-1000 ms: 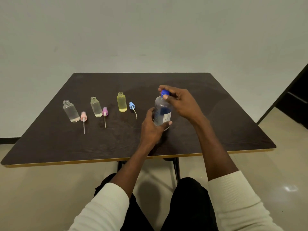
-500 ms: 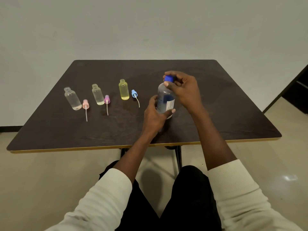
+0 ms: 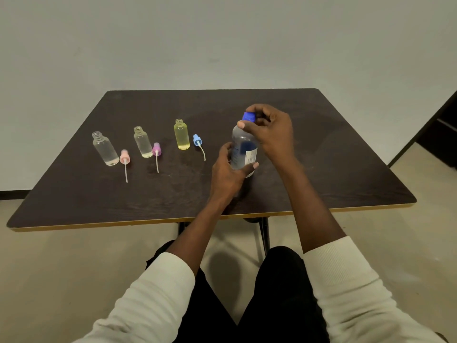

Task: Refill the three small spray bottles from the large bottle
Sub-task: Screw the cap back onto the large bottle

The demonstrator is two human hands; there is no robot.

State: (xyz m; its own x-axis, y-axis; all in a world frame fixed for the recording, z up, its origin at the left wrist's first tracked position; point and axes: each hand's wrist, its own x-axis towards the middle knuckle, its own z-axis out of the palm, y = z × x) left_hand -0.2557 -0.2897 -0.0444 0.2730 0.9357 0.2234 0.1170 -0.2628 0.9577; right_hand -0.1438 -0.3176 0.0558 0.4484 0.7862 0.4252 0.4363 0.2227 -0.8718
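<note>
Head camera showed me the dark table [image 3: 321, 149] with 3 small bottles standing open in a row on its left part. Going from the left: the clear bottle [image 3: 105, 149] with a pink spray cap [image 3: 124, 157] lying just beside it, the pale bottle [image 3: 143, 142] with a purple spray cap [image 3: 156, 149] beside it, then the yellow bottle [image 3: 182, 134] with a blue spray cap [image 3: 197, 140] at its right. Each cap's dip tube trailed toward me on the tabletop. None of the 3 looked full, so I judged no pouring had begun.

Right of those stood the large bottle [image 3: 243, 147], upright near the table's middle. The left hand [image 3: 228, 174] was wrapped round its lower body, thumb across the label. The right hand [image 3: 269, 131] was pinched over the blue cap [image 3: 249, 116] from above.

Against the views from 1 s and 0.5 s before, the camera had tipped (the table sat higher in frame), while the right fingers had shifted round the cap and the left grip had stayed put. I read that as unscrewing under way; I could not tell whether the cap was loose yet.
</note>
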